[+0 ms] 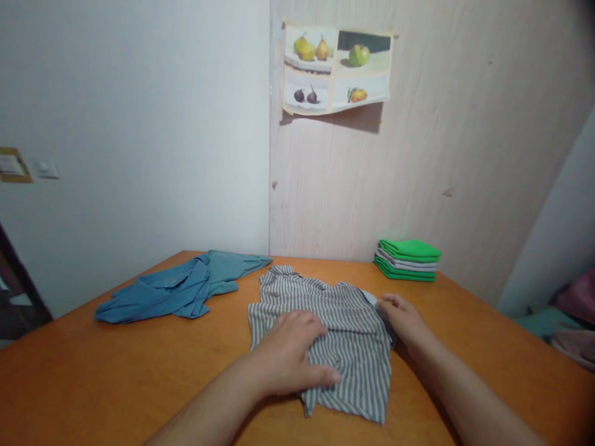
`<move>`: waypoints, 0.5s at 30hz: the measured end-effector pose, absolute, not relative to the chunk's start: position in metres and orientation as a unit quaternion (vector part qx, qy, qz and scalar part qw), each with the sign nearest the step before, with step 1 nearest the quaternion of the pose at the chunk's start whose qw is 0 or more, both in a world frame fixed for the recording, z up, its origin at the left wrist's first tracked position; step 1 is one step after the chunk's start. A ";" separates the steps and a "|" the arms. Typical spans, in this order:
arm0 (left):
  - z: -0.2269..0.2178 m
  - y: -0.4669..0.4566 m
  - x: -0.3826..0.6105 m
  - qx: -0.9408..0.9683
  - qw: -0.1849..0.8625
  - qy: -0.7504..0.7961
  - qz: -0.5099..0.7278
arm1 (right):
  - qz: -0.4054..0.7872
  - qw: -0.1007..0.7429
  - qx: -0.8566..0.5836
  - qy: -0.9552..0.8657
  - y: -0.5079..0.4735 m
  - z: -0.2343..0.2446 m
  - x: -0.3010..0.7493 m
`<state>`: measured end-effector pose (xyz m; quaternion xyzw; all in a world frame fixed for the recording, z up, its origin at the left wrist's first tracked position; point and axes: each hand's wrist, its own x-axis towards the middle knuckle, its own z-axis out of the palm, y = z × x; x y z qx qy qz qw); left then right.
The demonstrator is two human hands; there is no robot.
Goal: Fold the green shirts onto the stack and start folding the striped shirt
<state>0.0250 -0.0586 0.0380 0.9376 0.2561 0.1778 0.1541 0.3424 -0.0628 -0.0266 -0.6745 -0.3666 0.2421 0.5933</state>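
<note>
A grey-and-white striped shirt (344,310) lies crumpled in the middle of the orange wooden table (116,371). My left hand (290,356) rests flat on the shirt's lower left part, fingers stretched out and pressing the cloth. At the shirt's right edge, my right hand (402,316) has its fingers curled around the fabric near the collar.
Blue garments (181,288) lie in a loose heap at the table's far left. A neat stack of folded green and grey clothes (408,260) sits at the far right against the wooden wall. A fruit poster (334,68) hangs above. More cloth lies off the table at right.
</note>
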 end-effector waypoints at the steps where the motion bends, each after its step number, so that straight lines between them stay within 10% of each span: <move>1: 0.036 -0.062 0.026 0.944 0.156 0.249 0.151 | 0.235 0.589 -0.679 -0.372 -0.062 -0.027 0.341; 15: 0.034 -0.040 0.019 0.910 0.110 0.362 0.170 | 0.266 0.591 -0.634 -0.421 -0.062 -0.025 0.333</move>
